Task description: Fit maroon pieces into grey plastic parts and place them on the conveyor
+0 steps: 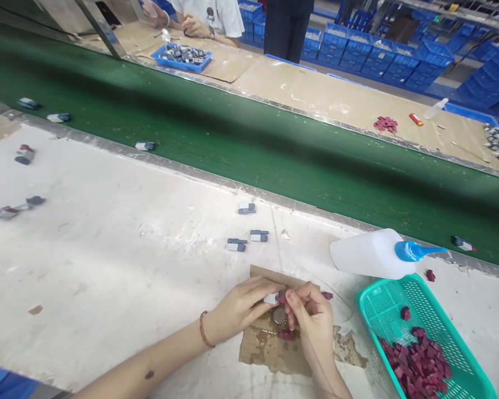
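Note:
My left hand (243,307) pinches a small grey-and-white plastic part (271,298) above a piece of stained cardboard (270,354). Against that part's right end, the closed fingers of my right hand (311,313) hold a small maroon piece (281,299); its edges are partly hidden. Below the fingers a round bottle cap (279,316) lies on the cardboard, with a loose maroon piece (286,335) near it. Another maroon piece (327,295) shows just past my right knuckles. Three grey-and-white parts (259,236) lie on the table beyond my hands.
To the right are a white squeeze bottle (368,254) with a blue nozzle, lying down, and a green basket (453,327) of maroon pieces. A green conveyor belt (233,133) carrying several parts crosses behind. Beyond it, a person (208,19) sits by a blue tray (183,66).

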Tool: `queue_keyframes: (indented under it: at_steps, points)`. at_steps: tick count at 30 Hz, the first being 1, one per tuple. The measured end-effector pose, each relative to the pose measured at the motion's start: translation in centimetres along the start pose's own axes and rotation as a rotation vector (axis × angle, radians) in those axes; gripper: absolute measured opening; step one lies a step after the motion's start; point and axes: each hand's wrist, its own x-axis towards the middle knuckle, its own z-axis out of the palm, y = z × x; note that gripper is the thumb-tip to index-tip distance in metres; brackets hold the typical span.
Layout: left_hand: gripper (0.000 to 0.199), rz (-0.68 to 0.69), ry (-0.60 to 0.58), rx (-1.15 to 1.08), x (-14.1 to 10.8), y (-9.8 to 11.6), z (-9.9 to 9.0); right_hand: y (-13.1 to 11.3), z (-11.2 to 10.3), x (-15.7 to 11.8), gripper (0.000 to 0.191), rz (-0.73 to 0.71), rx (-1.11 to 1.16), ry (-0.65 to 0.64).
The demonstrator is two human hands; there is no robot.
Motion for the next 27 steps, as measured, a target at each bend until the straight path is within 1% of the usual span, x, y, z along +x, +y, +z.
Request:
queue_keyframes:
  at_steps: [4, 8, 11, 15, 18, 20, 22, 23, 24, 25, 26, 27]
  points:
    - [0.032, 0.009, 0.003, 0.026, 0.0, 0.1, 0.1, 0.4, 0.1, -0.1, 0.046, -0.003, -0.047, 0.000]
    - [0.032, 0.034, 0.010, 0.079, 0.0, 0.1, 0.2, 0.7, 0.1, -0.2, 0.043, -0.059, -0.121, 0.017]
    - [0.033, 0.064, -0.003, 0.124, -0.2, 0.0, 0.1, 0.6, 0.1, -0.3, 0.042, -0.080, -0.158, -0.013]
    - [0.036, 0.120, -0.039, 0.209, -0.4, 0.0, 0.0, 0.3, 0.3, -0.5, 0.040, -0.057, -0.157, -0.055]
    - [0.038, 0.154, -0.062, 0.240, -0.3, 0.4, -0.4, -0.3, -0.6, -1.2, 0.037, -0.066, -0.186, -0.064]
    - [0.035, 0.122, -0.043, 0.237, 0.3, 0.6, -1.0, -1.2, -2.4, -1.9, 0.036, -0.136, -0.290, 0.004]
    - [0.029, 0.040, -0.001, 0.223, 1.6, 0.6, -2.1, -2.5, -5.4, -2.6, 0.036, -0.230, -0.475, 0.177]
    - [0.027, -0.014, 0.023, 0.213, 2.6, 0.4, -2.9, -3.1, -7.2, -2.8, 0.034, -0.256, -0.588, 0.312]
    - [0.025, -0.060, 0.047, 0.206, 3.8, 0.0, -3.7, -3.6, -9.2, -2.9, 0.034, -0.260, -0.704, 0.435]
    - [0.024, -0.107, 0.086, 0.203, 5.1, -0.5, -4.5, -4.0, -11.1, -2.9, 0.037, -0.227, -0.830, 0.536]
    - [0.024, -0.134, 0.122, 0.208, 6.6, -1.2, -5.2, -4.2, -13.0, -2.8, 0.042, -0.196, -0.957, 0.623]
    - [0.023, -0.152, 0.168, 0.223, 8.2, -2.0, -5.9, -4.2, -14.6, -2.5, 0.045, -0.155, -1.075, 0.681]
